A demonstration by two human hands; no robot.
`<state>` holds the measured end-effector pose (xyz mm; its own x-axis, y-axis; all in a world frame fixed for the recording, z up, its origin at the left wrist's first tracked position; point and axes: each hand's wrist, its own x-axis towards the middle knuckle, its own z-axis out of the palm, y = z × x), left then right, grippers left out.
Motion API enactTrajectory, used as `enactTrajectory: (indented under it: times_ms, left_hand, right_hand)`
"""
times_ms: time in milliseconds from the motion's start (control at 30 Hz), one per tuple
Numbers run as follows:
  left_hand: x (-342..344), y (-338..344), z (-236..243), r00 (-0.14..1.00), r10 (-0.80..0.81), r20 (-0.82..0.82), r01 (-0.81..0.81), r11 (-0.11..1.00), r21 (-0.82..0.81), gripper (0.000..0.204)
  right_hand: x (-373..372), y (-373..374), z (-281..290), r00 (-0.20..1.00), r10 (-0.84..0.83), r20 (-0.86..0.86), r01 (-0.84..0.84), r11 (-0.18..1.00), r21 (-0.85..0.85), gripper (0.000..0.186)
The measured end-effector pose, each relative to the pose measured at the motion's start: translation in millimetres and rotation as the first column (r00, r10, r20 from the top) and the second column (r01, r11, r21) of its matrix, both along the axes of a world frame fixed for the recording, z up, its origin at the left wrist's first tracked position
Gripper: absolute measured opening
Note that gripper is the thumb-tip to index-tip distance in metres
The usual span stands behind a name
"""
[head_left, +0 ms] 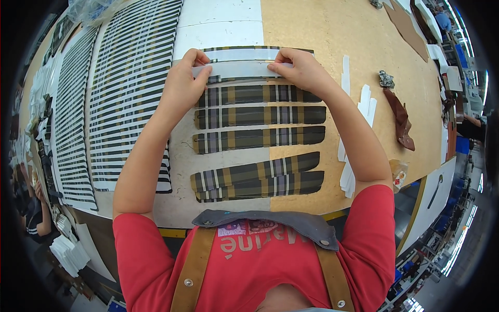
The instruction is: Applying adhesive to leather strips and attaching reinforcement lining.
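A thin white strip (pixel 240 69) is stretched level between my two hands at the far part of the work area. My left hand (pixel 188 82) pinches its left end between thumb and fingers. Its right end is pinched in my right hand (pixel 302 72). Beneath the strip lies a plaid strip (pixel 228 78), mostly covered. Just beyond, another plaid strip with a white band (pixel 241 54) along it lies flat. Nearer me are several bare plaid strips (pixel 260 116) in green, mustard and white, laid in rows. The nearest ones (pixel 254 182) overlap at a slant.
Long rows of plaid strips with white bands (pixel 132 78) cover the table's left side. Loose white strips (pixel 367 106) lie right of my right arm, beside a brown leather-like scrap (pixel 399 119) and a crumpled grey lump (pixel 386 79). Clear plastic (pixel 91 10) sits far left.
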<state>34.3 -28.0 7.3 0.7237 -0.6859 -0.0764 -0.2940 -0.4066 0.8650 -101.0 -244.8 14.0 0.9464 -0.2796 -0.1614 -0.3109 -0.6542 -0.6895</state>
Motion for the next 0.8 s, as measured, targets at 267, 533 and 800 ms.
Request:
enactTrajectory:
  times_ms: [267,533,800]
  left_hand:
    - [0.3,-3.0,-8.6,0.935,-0.098,0.340,0.072,0.993,0.089,0.012]
    - [0.5,-3.3,-12.1,0.903,-0.169,0.395,0.103,0.978,0.182,0.012]
    - [-1.8,-3.9,-14.0,0.884,-0.175,0.434,0.110,0.979,0.170,0.011]
  right_hand:
    - [4.9,-2.1,-6.2,0.995,-0.014,-0.098,0.005,0.996,-0.088,0.028]
    - [5.0,1.8,-8.1,0.995,-0.022,-0.096,0.009,0.992,-0.127,0.028]
    - [4.2,-0.1,-15.2,1.000,0.017,-0.026,-0.022,0.979,-0.204,0.025]
